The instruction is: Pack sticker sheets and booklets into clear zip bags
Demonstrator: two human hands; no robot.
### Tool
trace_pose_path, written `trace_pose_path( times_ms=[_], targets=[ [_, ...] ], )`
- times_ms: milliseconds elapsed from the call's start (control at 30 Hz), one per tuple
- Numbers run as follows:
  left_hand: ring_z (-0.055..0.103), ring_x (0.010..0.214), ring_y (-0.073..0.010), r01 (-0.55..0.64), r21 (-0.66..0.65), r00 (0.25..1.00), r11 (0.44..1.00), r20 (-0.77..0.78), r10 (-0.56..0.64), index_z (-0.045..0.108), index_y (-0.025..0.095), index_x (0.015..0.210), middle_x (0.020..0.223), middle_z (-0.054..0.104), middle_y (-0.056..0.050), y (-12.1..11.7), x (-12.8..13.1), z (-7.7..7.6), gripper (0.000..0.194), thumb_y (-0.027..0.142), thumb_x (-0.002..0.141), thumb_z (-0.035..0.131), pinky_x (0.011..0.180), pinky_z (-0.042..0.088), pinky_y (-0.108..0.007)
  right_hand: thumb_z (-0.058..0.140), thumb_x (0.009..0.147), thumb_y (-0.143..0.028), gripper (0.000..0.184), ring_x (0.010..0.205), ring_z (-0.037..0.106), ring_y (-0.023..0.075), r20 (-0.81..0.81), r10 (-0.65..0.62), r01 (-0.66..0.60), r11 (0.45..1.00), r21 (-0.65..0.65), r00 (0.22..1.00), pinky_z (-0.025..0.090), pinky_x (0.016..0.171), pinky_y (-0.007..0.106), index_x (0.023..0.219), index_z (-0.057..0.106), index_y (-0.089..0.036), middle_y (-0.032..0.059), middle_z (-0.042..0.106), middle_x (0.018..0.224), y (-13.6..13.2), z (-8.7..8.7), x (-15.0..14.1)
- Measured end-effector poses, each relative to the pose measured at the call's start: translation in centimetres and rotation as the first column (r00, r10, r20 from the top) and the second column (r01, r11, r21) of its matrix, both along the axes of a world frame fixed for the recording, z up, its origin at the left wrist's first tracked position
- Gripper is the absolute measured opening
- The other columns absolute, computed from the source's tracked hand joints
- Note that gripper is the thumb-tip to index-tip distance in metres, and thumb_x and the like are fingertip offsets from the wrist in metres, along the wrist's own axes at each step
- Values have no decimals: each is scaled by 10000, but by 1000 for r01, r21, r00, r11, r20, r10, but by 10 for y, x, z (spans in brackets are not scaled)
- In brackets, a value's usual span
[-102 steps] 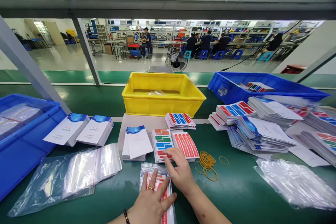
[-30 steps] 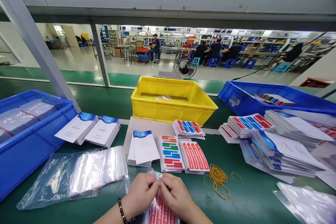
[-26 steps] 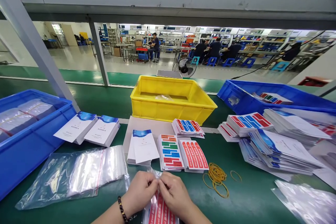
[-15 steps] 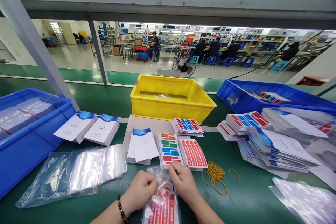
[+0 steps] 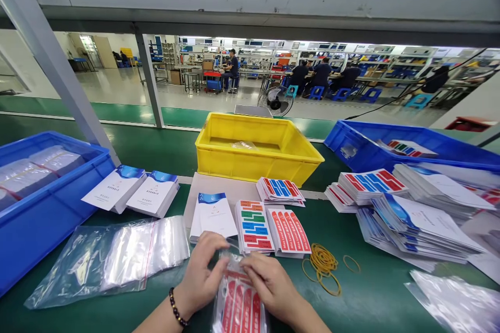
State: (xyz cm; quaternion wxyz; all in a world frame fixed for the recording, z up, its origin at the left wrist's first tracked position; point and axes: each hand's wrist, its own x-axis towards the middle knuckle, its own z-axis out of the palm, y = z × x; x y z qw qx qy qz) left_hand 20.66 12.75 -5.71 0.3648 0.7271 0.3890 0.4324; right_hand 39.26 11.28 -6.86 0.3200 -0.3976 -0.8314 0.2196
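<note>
A clear plastic bag (image 5: 239,291) lies in front of me, holding red-and-white printed sticker sheets that show through it. My left hand (image 5: 201,273) is at the bag's upper left edge, thumb and index finger apart, the fingertips by the plastic. From the other side, my right hand (image 5: 271,286) pinches the bag's top edge, its fingers partly covering the mouth. Just beyond the hands are a stack of multicoloured sticker sheets (image 5: 254,226), a stack of red sticker sheets (image 5: 289,231) and white-and-blue booklets (image 5: 214,216).
A yellow bin (image 5: 258,158) stands at the back, between a left blue bin (image 5: 50,208) and a right blue bin (image 5: 390,140). Rubber bands (image 5: 323,263) lie right of my hands. Empty plastic bags (image 5: 148,250) lie at left, and booklet piles (image 5: 422,223) at right. People sit far off.
My hands were closed in fists on the bag's top edge. The left has opened its fingers and moved slightly up and left; the right has shifted lower on the bag.
</note>
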Motion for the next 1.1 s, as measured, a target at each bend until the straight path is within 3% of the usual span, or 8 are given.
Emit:
trace_pose_path(
  times_ms=[100, 267, 367, 467, 600, 700, 900, 1100],
  targets=[
    [492, 903, -196, 225, 166, 961, 960, -201, -190, 582, 166, 883, 825, 598, -66, -2, -4, 5, 155, 174, 759, 489, 842, 347, -338, 409, 861, -224, 221, 611, 504, 108, -83, 94, -116, 939, -323, 992, 373, 581, 206, 753, 591, -161, 9, 563, 663, 2, 13, 10],
    [446, 615, -116, 183, -149, 936, 972, -274, -219, 501, 137, 569, 605, 513, -7, 3, -5, 4, 177, 216, 722, 542, 605, 331, -231, 504, 808, -410, 386, 554, 409, 95, -168, 166, -224, 874, -431, 972, 320, 522, 207, 530, 477, -144, -16, 428, 571, 7, 23, 25],
    [422, 596, -99, 177, -321, 960, 931, -153, -235, 500, 134, 592, 605, 491, 10, 7, -6, 2, 189, 244, 745, 508, 578, 314, -208, 439, 857, -406, 391, 602, 456, 113, -236, 114, -189, 926, -326, 965, 373, 564, 228, 584, 548, -147, 13, 468, 632, 11, 17, 24],
    [369, 543, -82, 210, -490, 961, 846, -53, -270, 486, 130, 585, 560, 440, 30, 8, -5, 0, 159, 211, 721, 496, 520, 286, -191, 398, 886, -244, 239, 715, 511, 140, -199, -74, 61, 996, -71, 977, 426, 638, 258, 846, 620, -166, 48, 527, 750, 17, 4, 13],
    [357, 508, -72, 306, -572, 928, 761, 1, -373, 495, 122, 541, 515, 431, 36, 4, -1, -3, 140, 163, 675, 504, 498, 280, -186, 388, 837, -99, 275, 855, 505, 190, 35, -199, 173, 916, 361, 979, 440, 718, 328, 1023, 581, -162, 100, 554, 929, 30, -13, -10],
    [368, 508, -71, 348, -589, 909, 730, 21, -416, 516, 116, 543, 517, 451, 30, 2, 2, -6, 148, 187, 672, 530, 497, 287, -184, 398, 789, -49, 322, 947, 482, 243, 202, -307, 160, 833, 529, 930, 422, 778, 402, 1041, 577, -137, 133, 550, 1026, 43, -20, -24],
    [287, 410, -47, 371, -567, 927, 736, 173, -333, 551, 106, 635, 466, 366, 48, 4, 1, -10, 485, 573, 739, 470, 401, 216, -180, 405, 813, -46, 243, 835, 534, 208, 205, -281, 93, 770, 631, 937, 443, 712, 346, 958, 589, -111, 111, 605, 918, 57, -14, -23],
    [255, 287, -41, 406, -653, 898, 639, 413, -150, 597, 84, 837, 399, 391, 53, 2, 1, -12, 725, 744, 685, 338, 307, 179, -172, 387, 844, -61, 258, 871, 563, 174, 151, -227, 87, 781, 619, 962, 469, 720, 278, 1027, 558, -120, 112, 610, 946, 43, -1, -12]
  ],
)
